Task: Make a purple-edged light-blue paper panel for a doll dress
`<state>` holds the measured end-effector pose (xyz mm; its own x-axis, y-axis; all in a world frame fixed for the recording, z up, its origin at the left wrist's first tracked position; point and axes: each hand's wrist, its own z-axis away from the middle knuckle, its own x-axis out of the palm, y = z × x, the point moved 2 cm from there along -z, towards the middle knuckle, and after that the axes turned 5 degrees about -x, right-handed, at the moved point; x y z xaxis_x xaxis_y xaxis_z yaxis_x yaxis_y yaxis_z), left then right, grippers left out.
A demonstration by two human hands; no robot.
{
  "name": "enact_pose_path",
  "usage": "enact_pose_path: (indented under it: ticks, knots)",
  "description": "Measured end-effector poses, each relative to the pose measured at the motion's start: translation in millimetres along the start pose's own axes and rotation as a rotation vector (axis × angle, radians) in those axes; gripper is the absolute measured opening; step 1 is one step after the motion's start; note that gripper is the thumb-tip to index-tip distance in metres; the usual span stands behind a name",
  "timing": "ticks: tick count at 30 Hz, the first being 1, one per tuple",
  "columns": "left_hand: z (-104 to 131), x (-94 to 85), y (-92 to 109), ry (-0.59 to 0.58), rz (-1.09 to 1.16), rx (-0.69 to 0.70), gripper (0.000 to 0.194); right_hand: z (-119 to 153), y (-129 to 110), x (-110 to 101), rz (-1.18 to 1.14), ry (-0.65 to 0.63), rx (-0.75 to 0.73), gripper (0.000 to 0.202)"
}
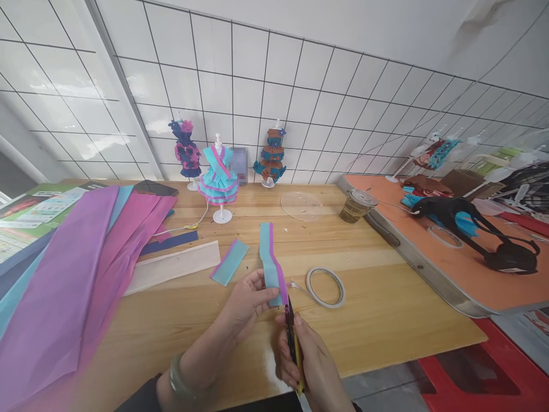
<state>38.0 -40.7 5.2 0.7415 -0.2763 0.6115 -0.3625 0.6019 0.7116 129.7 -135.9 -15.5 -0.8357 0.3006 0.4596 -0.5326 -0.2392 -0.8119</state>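
Note:
My left hand (253, 294) pinches the lower part of a light blue strip with a purple edge (266, 252); the strip's far end points toward the wall. My right hand (306, 357) is wrapped round black and yellow scissors (290, 326), whose tips meet the strip's near end at its purple edge. A shorter blue and purple piece (230, 262) lies on the wooden table to the left. Right of my hands lies a roll of double-sided tape (326, 288), with its loose end toward the strip.
Small dress forms in a blue dress (218, 177), a navy one (186, 151) and a brown one (271, 157) stand by the tiled wall. Coloured sheets (64, 274) cover the left side. A lidded cup (358, 207) stands near the orange table (407, 240), which holds a black object (463, 223).

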Motion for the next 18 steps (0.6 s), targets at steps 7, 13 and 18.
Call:
enact_pose_path:
  ticks: [7, 13, 18]
  knots:
    - [1, 1.4, -5, -0.008, -0.023, 0.002, 0.032, -5, 4, -2, 0.039, -0.034, -0.040, 0.044]
    - [0, -0.6, -3, 0.028, -0.013, 0.026, 0.029, -5, 7, -7, 0.001, -0.006, -0.028, 0.045]
    - [-6, -7.6, -6, 0.124, -0.272, 0.044, 0.029, -4, 0, -10, -0.095, 0.008, 0.011, 0.048]
